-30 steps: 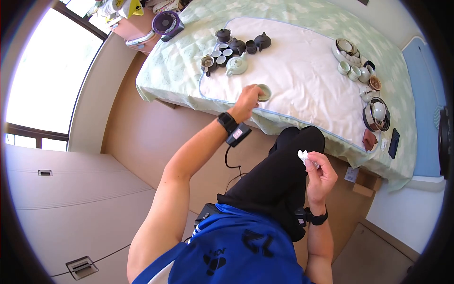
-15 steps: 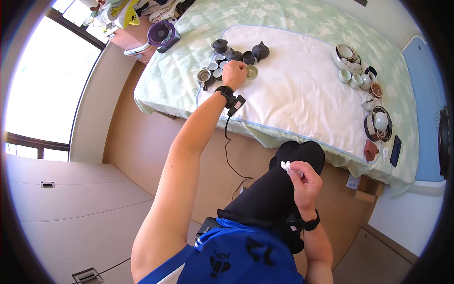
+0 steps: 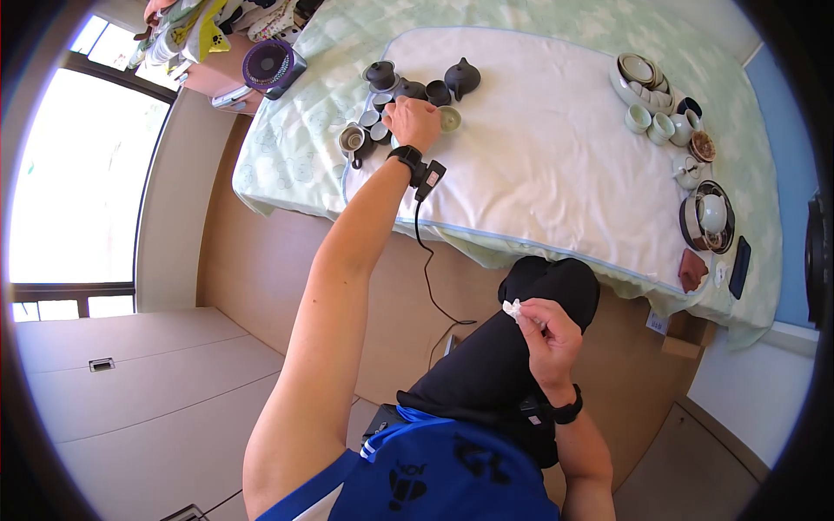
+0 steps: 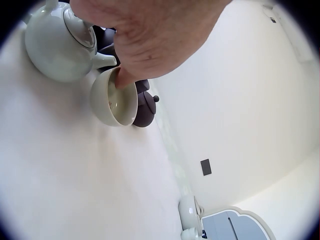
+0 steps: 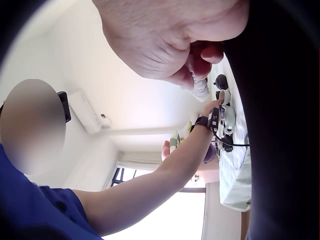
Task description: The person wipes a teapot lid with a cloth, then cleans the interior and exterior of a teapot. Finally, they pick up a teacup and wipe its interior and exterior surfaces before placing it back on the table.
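Observation:
My left hand (image 3: 413, 123) is over the group of teaware at the left of the white mat (image 3: 521, 130). A pale green teacup (image 3: 450, 119) stands at its thumb side. In the left wrist view the thumb overlaps the inside of the teacup (image 4: 115, 102), while the other fingers reach toward a celadon teapot (image 4: 57, 45) whose spout points at that cup. From above, the hand hides most of this teapot. Close to the knee, my right hand (image 3: 553, 343) pinches a crumpled white tissue (image 3: 512, 307) between thumb and fingers.
Dark teapots, one a round teapot (image 3: 463, 78), and several small cups (image 3: 371, 118) crowd round the left hand. At the right stand more bowls, pale cups (image 3: 638, 118), a dark tray (image 3: 706, 217), a brown cloth (image 3: 692, 269) and a phone (image 3: 740, 267). A cable (image 3: 430, 278) trails from the left wrist.
My left hand carried the teacup from the mat's near edge up to the teapots. Its fingers have since shifted left over the celadon teapot. The right hand moved slightly left with the tissue.

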The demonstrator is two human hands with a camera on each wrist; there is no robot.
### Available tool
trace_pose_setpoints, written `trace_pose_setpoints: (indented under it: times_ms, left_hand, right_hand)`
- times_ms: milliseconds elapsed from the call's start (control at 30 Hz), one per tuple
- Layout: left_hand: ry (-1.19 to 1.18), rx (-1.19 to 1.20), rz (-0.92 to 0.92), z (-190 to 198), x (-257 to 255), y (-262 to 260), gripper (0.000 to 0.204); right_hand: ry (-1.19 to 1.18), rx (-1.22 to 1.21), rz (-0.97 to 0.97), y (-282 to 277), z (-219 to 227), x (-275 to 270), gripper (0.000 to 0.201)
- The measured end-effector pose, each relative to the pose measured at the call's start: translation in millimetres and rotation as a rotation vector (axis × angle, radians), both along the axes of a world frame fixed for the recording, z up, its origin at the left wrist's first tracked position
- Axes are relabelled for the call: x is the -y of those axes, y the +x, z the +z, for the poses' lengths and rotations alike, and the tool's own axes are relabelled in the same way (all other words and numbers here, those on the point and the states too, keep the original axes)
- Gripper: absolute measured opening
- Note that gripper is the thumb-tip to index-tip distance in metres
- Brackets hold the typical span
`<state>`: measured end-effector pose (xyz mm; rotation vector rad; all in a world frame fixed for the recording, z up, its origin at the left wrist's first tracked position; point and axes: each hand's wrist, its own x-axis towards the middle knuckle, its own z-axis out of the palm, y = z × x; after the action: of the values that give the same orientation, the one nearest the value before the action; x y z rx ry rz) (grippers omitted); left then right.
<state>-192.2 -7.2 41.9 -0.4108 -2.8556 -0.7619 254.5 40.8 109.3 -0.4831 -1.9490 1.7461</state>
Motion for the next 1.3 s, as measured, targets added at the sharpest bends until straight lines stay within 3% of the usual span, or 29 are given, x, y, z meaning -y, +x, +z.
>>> trace_pose_setpoints:
  times_ms: [600, 900, 1000, 1067, 1133, 1200, 1300]
  left_hand:
    - [-0.202, -0.159, -0.050, -5, -7, 0, 0.021]
    - [-0.212, -0.119, -0.094, -6, -4, 0, 0.020]
    - [-0.110, -0.208, -0.134, -5, 0, 7, 0.021]
    - [0.027, -0.361, -0.221, 6, 4, 23, 0.021]
    - [0.167, -0.433, -0.435, 18, -18, 55, 0.021]
    - [0.114, -0.184, -0.694, 35, -39, 96, 0.024]
    - [0.197, 0.066, -0.852, 45, -73, 135, 0.033]
  right_hand:
    - [0.241, -0.088, -0.012, -5, -9, 1, 0.010]
    - [0.259, -0.086, -0.025, -5, -7, 2, 0.011]
    - [0.257, -0.094, -0.015, -4, -6, 3, 0.011]
    - [0.267, -0.118, -0.033, -5, -9, 4, 0.012]
    - [0.331, -0.139, -0.044, -6, -8, 3, 0.013]
    - [0.295, -0.181, -0.054, -8, -7, 3, 0.013]
    - [0.189, -0.158, -0.009, -6, -9, 2, 0.012]
